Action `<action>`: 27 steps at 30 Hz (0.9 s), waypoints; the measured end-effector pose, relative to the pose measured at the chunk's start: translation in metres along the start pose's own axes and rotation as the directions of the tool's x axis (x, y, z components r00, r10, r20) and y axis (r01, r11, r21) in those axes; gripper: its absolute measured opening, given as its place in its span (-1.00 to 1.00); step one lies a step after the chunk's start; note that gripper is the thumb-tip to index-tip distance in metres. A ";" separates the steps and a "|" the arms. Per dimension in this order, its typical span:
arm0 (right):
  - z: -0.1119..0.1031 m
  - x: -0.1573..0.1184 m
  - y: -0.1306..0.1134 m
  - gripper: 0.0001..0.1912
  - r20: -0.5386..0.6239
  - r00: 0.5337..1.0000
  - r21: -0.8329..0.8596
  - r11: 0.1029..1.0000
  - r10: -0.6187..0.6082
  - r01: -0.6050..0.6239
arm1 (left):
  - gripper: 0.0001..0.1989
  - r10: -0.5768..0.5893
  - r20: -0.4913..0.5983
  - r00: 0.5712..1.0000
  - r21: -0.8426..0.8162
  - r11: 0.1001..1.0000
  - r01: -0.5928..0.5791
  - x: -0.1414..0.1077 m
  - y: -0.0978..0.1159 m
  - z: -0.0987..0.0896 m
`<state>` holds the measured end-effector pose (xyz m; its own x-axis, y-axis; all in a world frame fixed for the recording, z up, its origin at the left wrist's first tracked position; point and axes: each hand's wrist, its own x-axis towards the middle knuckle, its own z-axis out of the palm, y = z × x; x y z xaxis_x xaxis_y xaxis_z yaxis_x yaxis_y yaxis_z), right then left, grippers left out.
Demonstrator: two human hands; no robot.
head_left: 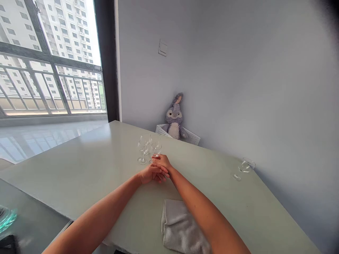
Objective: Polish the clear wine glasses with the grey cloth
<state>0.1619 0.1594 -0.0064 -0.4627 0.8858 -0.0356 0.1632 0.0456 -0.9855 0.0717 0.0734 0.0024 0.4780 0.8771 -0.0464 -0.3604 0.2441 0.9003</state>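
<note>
Several stemmed glasses stand close together on the pale table (113,155); one clear glass (143,144) is at the front left of the group. My right hand (162,161) reaches to the front right glass (156,147), its fingers closed round the lower part. Just in front of it, my left hand (153,173) crosses beneath the right wrist, palm turned up, fingers apart and nothing in them. A folded grey cloth (180,227) lies near the front edge, partly under my right forearm.
Another stemmed glass (247,165) is far right, near the wall. Behind the table, a plush rabbit (174,121) sits in a white perforated basket (194,138). A green glass object (7,218) and a black item (8,245) lie lower left.
</note>
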 end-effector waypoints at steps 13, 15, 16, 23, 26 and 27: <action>0.013 0.014 0.007 -0.79 -0.001 1.000 0.094 0.996 -0.005 0.005 | -0.90 0.108 -0.474 0.874 -0.341 0.892 -0.295 0.003 0.012 -0.021; 0.015 0.017 0.010 -0.79 -0.004 1.000 0.103 0.995 0.001 -0.001 | -0.88 0.113 -0.512 0.851 -0.352 0.877 -0.328 0.004 0.012 -0.024; 0.017 0.019 0.010 -0.80 -0.007 1.000 0.108 0.994 0.004 -0.003 | -0.88 0.117 -0.529 0.840 -0.354 0.870 -0.344 0.004 0.012 -0.026; 0.016 0.005 0.007 -0.79 -0.124 0.992 0.112 0.993 -0.021 0.035 | -0.89 0.115 -0.534 0.838 -0.348 0.873 -0.342 0.003 0.012 -0.033; -0.015 -0.012 0.012 -0.77 -0.316 0.948 0.096 0.993 -0.034 0.068 | -0.91 0.086 -0.468 0.880 -0.340 0.901 -0.269 0.001 0.010 -0.029; -0.033 -0.019 0.016 -0.78 -0.409 0.912 0.090 0.994 -0.027 0.070 | -0.91 0.075 -0.442 0.894 -0.335 0.911 -0.242 0.001 0.009 -0.028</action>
<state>0.2019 0.1586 -0.0161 -0.0701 0.9956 0.0619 0.0516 0.0656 -0.9965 0.0466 0.0879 -0.0016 0.0463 0.9851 -0.1654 -0.7120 0.1487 0.6862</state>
